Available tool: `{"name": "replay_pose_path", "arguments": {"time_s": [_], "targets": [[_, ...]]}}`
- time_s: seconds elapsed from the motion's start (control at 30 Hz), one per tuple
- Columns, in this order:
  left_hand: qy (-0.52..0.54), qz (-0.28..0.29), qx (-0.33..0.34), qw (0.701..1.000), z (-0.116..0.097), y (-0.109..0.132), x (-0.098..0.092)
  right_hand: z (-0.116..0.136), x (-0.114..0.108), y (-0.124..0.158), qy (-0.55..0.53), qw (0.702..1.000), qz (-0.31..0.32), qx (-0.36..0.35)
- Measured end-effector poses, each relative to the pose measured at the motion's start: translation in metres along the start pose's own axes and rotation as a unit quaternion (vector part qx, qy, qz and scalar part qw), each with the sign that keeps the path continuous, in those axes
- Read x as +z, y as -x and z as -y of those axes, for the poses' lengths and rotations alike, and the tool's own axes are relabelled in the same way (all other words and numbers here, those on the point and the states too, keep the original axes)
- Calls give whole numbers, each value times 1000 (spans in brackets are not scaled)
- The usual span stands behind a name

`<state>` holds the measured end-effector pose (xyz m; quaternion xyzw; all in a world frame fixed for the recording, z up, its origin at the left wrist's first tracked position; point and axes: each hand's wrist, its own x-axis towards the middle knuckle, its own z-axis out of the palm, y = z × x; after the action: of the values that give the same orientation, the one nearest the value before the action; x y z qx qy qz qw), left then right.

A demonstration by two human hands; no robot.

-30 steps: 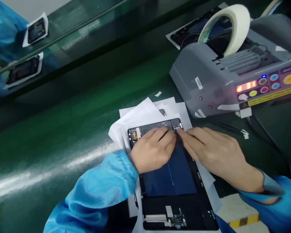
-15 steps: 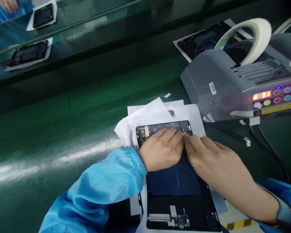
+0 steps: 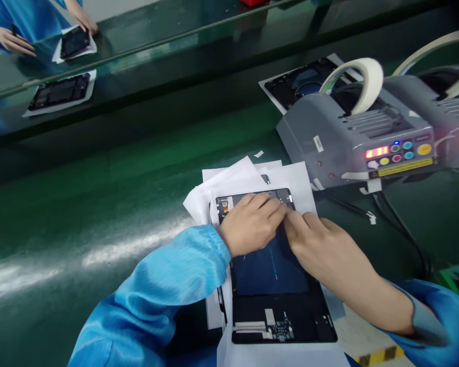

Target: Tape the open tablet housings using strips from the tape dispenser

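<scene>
the opened tablet lies on white sheets above the green bench, its dark blue panel facing up. the left hand curls over the upper part, fingers bent close together; the right hand comes in from the right edge, thumb and fingers drawn narrow beside the left fingertips. i cannot tell whether either grips anything, since the fingers hide that spot. a grey tape dispenser stands beyond the right hand; a co-worker's hand is at another device.

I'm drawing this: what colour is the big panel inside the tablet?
The panel is dark blue, clearest in the head view.
</scene>
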<state>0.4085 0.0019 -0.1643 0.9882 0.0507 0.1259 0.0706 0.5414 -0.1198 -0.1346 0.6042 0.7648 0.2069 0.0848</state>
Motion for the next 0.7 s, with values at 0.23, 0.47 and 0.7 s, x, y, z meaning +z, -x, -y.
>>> {"name": "replay_pose_path", "arguments": {"time_s": [0.23,0.47,0.7], "targets": [[-47,41,-9,998,-2,-7,-5,2,8,25,-66,997,-39,21],[-54,-11,-113,992,8,48,-25,-6,12,47,-234,958,-134,96],[174,-56,-417,890,3,100,-60,3,39,71,-365,917,-49,155]]}}
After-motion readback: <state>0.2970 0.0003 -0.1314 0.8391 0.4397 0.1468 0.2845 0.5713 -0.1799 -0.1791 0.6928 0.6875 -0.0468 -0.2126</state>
